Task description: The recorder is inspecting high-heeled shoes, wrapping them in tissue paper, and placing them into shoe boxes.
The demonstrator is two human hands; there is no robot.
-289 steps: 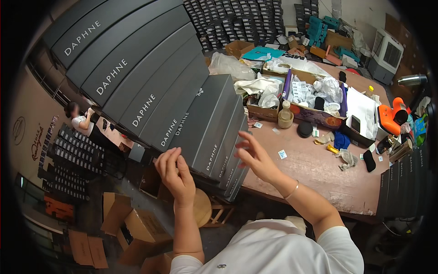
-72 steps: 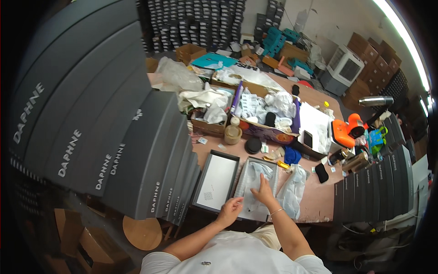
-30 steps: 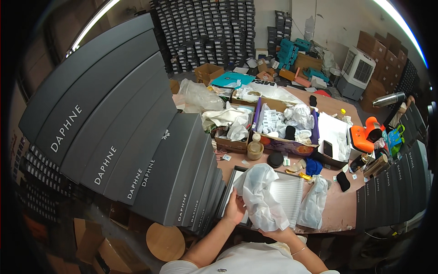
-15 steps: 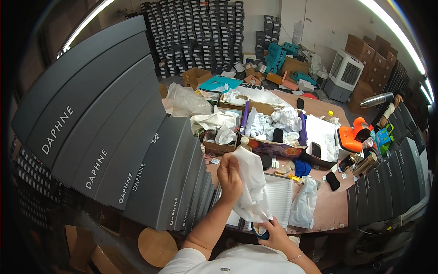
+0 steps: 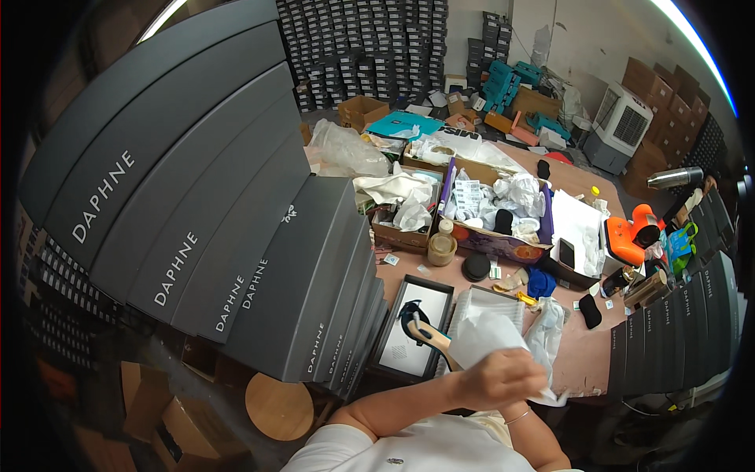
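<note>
My left hand (image 5: pixel 505 381) reaches across to the right, closed on a sheet of white tissue paper (image 5: pixel 489 337). One end of the paper sticks out beyond the fist. From the paper's left side a sandal (image 5: pixel 437 339) with a beige insole and dark blue straps pokes out, partly covered. Most of my right hand (image 5: pixel 514 411) is behind the left wrist, so its fingers cannot be seen. Left of the sandal lies an open dark shoebox (image 5: pixel 382 355) with a white, printed bottom. White ribbed packing (image 5: pixel 503 300) shows behind the paper.
Tall stacks of grey shoeboxes (image 5: pixel 236 204) rise on the left, with more boxes (image 5: pixel 668 338) at the right. Beyond the work spot stand a glass jar (image 5: pixel 442 248), a black round lid (image 5: pixel 476 267), a purple carton (image 5: pixel 495 246) of crumpled paper, and a phone (image 5: pixel 566 252).
My left hand has swung down and right with the tissue paper, which now covers part of the sandal. The right hand has become mostly hidden. The view has shifted, revealing the open shoebox.
</note>
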